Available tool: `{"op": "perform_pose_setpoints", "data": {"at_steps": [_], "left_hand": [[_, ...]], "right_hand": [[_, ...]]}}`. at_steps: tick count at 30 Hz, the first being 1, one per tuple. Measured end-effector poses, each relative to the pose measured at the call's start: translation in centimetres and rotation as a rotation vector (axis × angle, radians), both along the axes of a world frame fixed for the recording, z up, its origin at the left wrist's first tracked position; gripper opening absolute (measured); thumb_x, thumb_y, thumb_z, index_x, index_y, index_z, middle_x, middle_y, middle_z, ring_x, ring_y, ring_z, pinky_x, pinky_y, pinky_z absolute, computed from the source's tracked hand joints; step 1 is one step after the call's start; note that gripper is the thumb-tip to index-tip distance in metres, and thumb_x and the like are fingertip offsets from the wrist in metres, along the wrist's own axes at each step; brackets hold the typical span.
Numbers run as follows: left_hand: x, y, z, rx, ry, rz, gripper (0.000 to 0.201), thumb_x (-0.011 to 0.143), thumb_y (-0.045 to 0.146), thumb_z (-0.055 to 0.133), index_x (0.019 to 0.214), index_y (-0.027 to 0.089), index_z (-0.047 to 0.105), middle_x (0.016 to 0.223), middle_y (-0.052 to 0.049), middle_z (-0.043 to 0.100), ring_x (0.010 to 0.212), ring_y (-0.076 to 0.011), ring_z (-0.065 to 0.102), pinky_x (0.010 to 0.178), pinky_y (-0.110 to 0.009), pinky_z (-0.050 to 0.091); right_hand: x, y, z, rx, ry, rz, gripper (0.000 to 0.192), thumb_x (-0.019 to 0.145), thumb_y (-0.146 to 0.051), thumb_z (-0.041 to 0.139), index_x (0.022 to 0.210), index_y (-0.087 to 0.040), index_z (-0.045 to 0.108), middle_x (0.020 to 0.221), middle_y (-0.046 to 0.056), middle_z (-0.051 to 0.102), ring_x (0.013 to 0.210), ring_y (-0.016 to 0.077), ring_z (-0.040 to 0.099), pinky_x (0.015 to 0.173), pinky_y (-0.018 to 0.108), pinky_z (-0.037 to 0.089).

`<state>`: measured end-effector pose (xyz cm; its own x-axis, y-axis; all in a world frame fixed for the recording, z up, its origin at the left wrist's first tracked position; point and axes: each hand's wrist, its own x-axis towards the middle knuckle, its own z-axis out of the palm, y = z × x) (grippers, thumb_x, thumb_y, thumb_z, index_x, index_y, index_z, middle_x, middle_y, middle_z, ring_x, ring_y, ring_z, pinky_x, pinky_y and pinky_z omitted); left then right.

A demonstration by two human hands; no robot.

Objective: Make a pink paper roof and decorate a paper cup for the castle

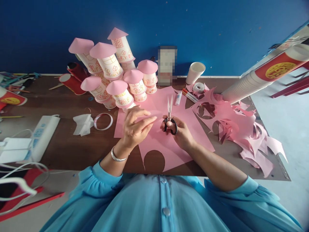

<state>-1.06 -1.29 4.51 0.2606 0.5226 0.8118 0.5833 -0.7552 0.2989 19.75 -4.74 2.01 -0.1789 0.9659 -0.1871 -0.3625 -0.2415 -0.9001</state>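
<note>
My right hand (180, 130) grips a pair of scissors (169, 109) by the black handles, the blades slightly apart and pointing away from me. To its left, my left hand (137, 124) hovers over the pink paper with fingers stretched toward the scissors; I make out nothing held in it. Beneath both hands lie large sheets of pink paper (178, 145), one with a round cutout at its near edge. Behind my left hand stands a cluster of paper-cup towers (109, 66) with pink cone roofs and drawn flowers.
Pink paper scraps (241, 125) pile up on the right, near a long stack of paper cups (260, 79). A glue stick (178, 98), markers (190, 95) and a white cup (195, 72) sit at the back. On the left are a tape roll (103, 121), tissue (83, 124) and power strip (45, 137).
</note>
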Motion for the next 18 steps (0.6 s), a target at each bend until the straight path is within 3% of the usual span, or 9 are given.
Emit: {"op": "perform_pose_setpoints", "data": {"at_steps": [2, 6, 10, 13, 15, 18], "left_hand": [[-0.2, 0.0, -0.9, 0.063, 0.051, -0.035, 0.019, 0.091, 0.022, 0.075, 0.101, 0.037, 0.078, 0.102, -0.002, 0.070, 0.103, -0.0204, 0.065, 0.106, -0.045, 0.050], [0.0, 0.1, -2.1, 0.004, 0.145, -0.021, 0.011, 0.093, 0.033, 0.074, 0.104, 0.036, 0.078, 0.103, -0.003, 0.069, 0.108, -0.0228, 0.063, 0.114, -0.050, 0.045], [0.6, -0.1, -2.0, -0.037, 0.133, -0.067, 0.014, 0.096, 0.030, 0.069, 0.105, 0.037, 0.078, 0.104, -0.003, 0.069, 0.109, -0.0220, 0.062, 0.115, -0.047, 0.046], [0.9, 0.0, -1.5, -0.105, 0.030, 0.006, 0.021, 0.099, 0.032, 0.064, 0.116, 0.032, 0.075, 0.114, -0.008, 0.070, 0.114, -0.0244, 0.063, 0.110, -0.048, 0.049], [0.9, 0.2, -1.1, -0.243, -0.156, 0.040, 0.032, 0.098, 0.039, 0.064, 0.127, 0.025, 0.070, 0.121, -0.012, 0.068, 0.113, -0.0249, 0.064, 0.103, -0.045, 0.054], [0.6, 0.5, -0.8, -0.677, -0.461, -0.091, 0.040, 0.100, 0.052, 0.059, 0.121, 0.020, 0.070, 0.110, -0.011, 0.072, 0.095, -0.0216, 0.069, 0.086, -0.037, 0.059]], "right_hand": [[-0.1, 0.0, 0.4, -0.006, 0.055, -0.021, 0.045, 0.076, -0.049, 0.085, 0.110, -0.022, 0.072, 0.085, 0.001, 0.069, 0.077, 0.0165, 0.060, 0.066, 0.029, 0.046], [-0.1, 0.0, 1.2, -0.031, 0.077, -0.059, 0.040, 0.069, -0.046, 0.087, 0.099, -0.024, 0.072, 0.080, -0.002, 0.063, 0.070, 0.0141, 0.055, 0.066, 0.030, 0.046], [-0.1, 0.1, 1.3, -0.051, 0.033, -0.112, 0.041, 0.062, -0.040, 0.091, 0.093, -0.025, 0.069, 0.072, -0.006, 0.057, 0.061, 0.0111, 0.047, 0.059, 0.028, 0.040], [0.0, 0.2, 1.1, -0.049, 0.021, -0.157, 0.045, 0.060, -0.038, 0.091, 0.097, -0.026, 0.068, 0.070, -0.007, 0.055, 0.058, 0.0105, 0.046, 0.056, 0.027, 0.038], [0.0, 0.2, 1.0, -0.022, 0.016, -0.186, 0.046, 0.059, -0.037, 0.092, 0.097, -0.027, 0.067, 0.069, -0.008, 0.054, 0.058, 0.0101, 0.046, 0.055, 0.027, 0.038], [-0.1, 0.2, 1.0, 0.038, -0.005, -0.191, 0.045, 0.061, -0.036, 0.094, 0.096, -0.027, 0.068, 0.070, -0.007, 0.056, 0.058, 0.0096, 0.045, 0.054, 0.027, 0.038]]}}
